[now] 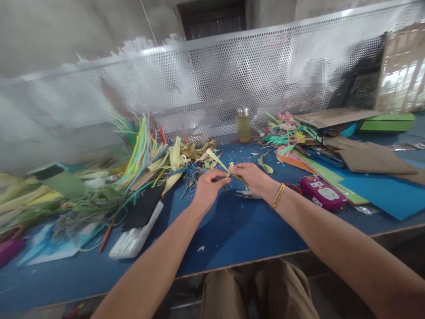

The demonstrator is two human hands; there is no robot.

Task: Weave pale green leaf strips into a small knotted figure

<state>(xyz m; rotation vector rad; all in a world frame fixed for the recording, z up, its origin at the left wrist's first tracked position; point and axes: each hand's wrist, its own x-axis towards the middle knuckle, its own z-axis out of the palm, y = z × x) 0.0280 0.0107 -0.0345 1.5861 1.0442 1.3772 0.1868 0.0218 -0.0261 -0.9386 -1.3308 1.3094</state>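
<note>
A narrow pale-green strip [217, 159], which looks like corn husk, sticks up and to the left from between my two hands. My left hand [210, 188] pinches its lower part between thumb and forefinger. Close beside it, my right hand [250, 176], a gold bracelet at the wrist, grips the same piece near a small pale knot [231, 166]. Scissors [247, 194] lie on the blue tabletop [235, 235] just below my right hand, partly hidden by it. Pale husks [175, 155] and tangled blue string [191, 173] lie left of the hands.
Colourful stems [139, 146] are heaped at left, near a black phone [143, 208] and a white case [133, 243]. A yellowish bottle [243, 126] stands by the perforated metal panel [232, 71]. At right are a magenta device [322, 193], coloured paper [378, 184] and brown card [368, 155].
</note>
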